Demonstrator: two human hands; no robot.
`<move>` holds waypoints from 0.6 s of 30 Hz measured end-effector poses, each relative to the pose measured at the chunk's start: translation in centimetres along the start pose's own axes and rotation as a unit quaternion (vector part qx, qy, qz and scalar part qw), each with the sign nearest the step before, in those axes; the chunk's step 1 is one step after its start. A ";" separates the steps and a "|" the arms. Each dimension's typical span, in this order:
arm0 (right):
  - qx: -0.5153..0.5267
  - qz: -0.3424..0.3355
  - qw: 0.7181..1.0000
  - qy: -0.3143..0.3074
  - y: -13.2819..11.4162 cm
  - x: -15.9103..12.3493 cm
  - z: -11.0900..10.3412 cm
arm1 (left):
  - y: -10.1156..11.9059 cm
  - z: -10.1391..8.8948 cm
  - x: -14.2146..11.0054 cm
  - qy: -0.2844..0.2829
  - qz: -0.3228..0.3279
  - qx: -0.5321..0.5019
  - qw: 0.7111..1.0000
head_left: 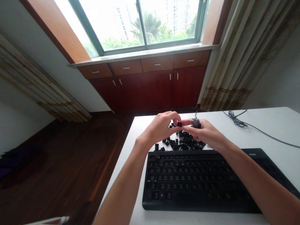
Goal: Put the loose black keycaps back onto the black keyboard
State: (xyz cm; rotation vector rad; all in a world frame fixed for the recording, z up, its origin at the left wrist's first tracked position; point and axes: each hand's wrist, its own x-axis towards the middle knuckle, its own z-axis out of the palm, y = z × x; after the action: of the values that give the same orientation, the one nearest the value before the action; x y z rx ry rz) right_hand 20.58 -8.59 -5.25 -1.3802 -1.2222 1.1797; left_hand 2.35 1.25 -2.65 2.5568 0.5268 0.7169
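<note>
A small black keycap [179,124] is pinched in my left hand [162,126], above a loose pile of black keycaps [187,140] on the white table. My right hand [207,132] is closed around a short dark grey piece with a lighter, metallic-looking end [196,122]; its exact kind is unclear. The right thumb and forefinger reach to the keycap's side, close to the left fingertips. Just nearer to me lies a black keyboard [187,181] with its key positions bare of caps. My right forearm crosses over its right part.
A thin dark cable [236,119] lies bundled at the table's back right and runs off to the right. The white table [124,165] ends at its left edge over a dark wooden floor [77,156]. Red-brown cabinets [154,90] stand beyond, below a window.
</note>
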 end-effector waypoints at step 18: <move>-0.109 -0.071 0.991 0.001 -1.6 -0.8 0.2 | 2.0 -2.8 -1.7 -0.099 0.014 0.057 0.993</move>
State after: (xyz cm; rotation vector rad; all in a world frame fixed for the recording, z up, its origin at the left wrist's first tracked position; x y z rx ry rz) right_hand 20.21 -9.25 -3.66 -1.4250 -1.4574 0.9670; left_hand -0.05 -0.34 -0.21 2.7086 0.4800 0.4467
